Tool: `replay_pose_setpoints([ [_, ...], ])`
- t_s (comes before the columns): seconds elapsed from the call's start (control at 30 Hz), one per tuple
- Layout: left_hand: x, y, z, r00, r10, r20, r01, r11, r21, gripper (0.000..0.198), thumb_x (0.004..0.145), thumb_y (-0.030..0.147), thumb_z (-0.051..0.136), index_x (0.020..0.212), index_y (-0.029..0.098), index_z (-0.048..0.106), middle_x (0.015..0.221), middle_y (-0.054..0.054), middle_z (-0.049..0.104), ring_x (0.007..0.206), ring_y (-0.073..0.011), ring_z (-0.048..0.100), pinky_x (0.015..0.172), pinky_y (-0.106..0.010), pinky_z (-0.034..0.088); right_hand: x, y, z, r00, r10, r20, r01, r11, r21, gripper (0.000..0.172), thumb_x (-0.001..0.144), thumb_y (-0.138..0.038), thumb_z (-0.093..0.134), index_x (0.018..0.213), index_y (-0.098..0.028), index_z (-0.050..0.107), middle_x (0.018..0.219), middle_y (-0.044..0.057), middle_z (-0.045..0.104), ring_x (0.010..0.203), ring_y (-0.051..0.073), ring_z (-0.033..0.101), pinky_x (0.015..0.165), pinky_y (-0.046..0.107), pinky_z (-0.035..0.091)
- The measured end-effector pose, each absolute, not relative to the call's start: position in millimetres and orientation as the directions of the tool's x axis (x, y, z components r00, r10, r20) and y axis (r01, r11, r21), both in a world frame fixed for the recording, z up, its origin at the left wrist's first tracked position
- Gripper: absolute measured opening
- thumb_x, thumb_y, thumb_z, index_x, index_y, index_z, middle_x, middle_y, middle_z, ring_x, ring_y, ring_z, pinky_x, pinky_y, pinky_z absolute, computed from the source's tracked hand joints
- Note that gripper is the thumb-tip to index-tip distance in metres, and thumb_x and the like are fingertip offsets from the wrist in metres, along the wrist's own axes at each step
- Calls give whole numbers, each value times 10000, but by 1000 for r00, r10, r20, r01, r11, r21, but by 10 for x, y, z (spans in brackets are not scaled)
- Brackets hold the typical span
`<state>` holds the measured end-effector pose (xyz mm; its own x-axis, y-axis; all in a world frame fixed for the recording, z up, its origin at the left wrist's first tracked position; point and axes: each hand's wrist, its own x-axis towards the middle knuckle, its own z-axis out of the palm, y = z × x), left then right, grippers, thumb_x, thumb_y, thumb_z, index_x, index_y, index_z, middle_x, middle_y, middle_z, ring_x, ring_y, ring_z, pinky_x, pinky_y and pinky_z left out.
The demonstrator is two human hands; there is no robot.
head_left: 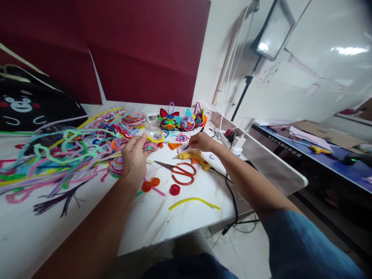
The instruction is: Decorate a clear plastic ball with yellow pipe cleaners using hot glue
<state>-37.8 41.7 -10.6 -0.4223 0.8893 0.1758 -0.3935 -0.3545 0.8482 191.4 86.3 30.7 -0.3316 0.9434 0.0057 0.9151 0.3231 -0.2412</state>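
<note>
Clear ball (152, 130), yellow strip (151, 139) along its lower edge, is being grasped by left hand (134, 155), mid-frame. Right hand (201, 142) is being held bunched, just above glue gun (195, 155); contents cannot be told. Strip-fitting is presumably being done; steady ball support is being called for next.

Beyond the scissors (173, 168), the right hand (201, 142) blurs at its fingertips; far left of the scissors, the picture's edge cuts off a black bag (43, 101)

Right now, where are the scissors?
In the head view, the scissors lie on the white table just below centre, between the yellow glue gun and red coil.
</note>
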Motion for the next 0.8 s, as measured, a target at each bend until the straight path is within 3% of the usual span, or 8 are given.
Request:
replay_pose_setpoints([
  [0.07, -381, 420, -121, -421, 888, 184, -388, -360, 849, 206, 690, 303, 738, 652, 201, 563, 680, 14, 541, 609, -130, 560, 547, -236, 529, 1832, 629, 303, -455, 889, -47, 845, 415, -338, 148, 869, -161, 660, 967, -177, 770, 912, -6, 769, 832, 119, 684, 737, 166, 468],
  [0.17, -375, 418, -131, -421, 888, 185, -382, -359, 852, 217, 688, 305, 745, 652, 204, 557, 692, 17, 538, 625, -126, 556, 582, -237, 542, 1751, 195, 303, -747, 661, -72, 546, 549, -633, 100, 857, -149, 659, 891, -151, 753, 839, 1, 743, 743, 120, 648, 684, 196, 469],
  [0.27, -354, 404, -126, -410, 892, 191, -381, -358, 852, 228, 666, 307, 754, 654, 202, 552, 683, 22, 534, 630, -124, 552, 587, -238, 541, 1689, -218, 264, -855, 509, -96, 456, 653, -605, 32, 841, -147, 708, 856, -161, 732, 827, 10, 722, 704, 112, 618, 675, 208, 439],
  [0.4, -333, 377, -137, -382, 906, 183, -392, -338, 856, 262, 629, 327, 780, 676, 187, 564, 711, 15, 566, 624, -118, 556, 558, -235, 526, 1607, -537, 118, -791, 585, -180, 612, 746, -263, 57, 868, -158, 682, 918, -131, 688, 999, 111, 711, 848, 195, 643, 670, 263, 398],
  [0.53, -334, 368, -166, -363, 911, 195, -370, -333, 867, 327, 610, 393, 803, 705, 175, 578, 715, 19, 562, 655, -125, 571, 572, -238, 529, 1573, -618, 0, -769, 608, -198, 639, 740, -210, 111, 953, -166, 533, 951, -137, 640, 1011, 120, 701, 841, 190, 640, 683, 270, 401],
  [0.63, -336, 370, -181, -359, 910, 207, -346, -336, 876, 368, 590, 427, 820, 695, 167, 582, 711, 25, 542, 647, -116, 548, 575, -238, 528, 1613, -615, 16, -779, 607, -156, 625, 734, -267, 81, 943, -183, 535, 915, -141, 599, 959, 117, 686, 777, 178, 614, 671, 269, 410],
  [0.8, -338, 376, -228, -322, 906, 275, -267, -366, 891, 382, 630, 472, 804, 645, 177, 562, 697, 21, 533, 630, -114, 526, 570, -231, 519, 1705, -454, 197, -663, 744, 86, 517, 537, -666, 73, 942, -157, 485, 900, -180, 540, 753, 9, 625, 625, 116, 548, 604, 216, 429],
])
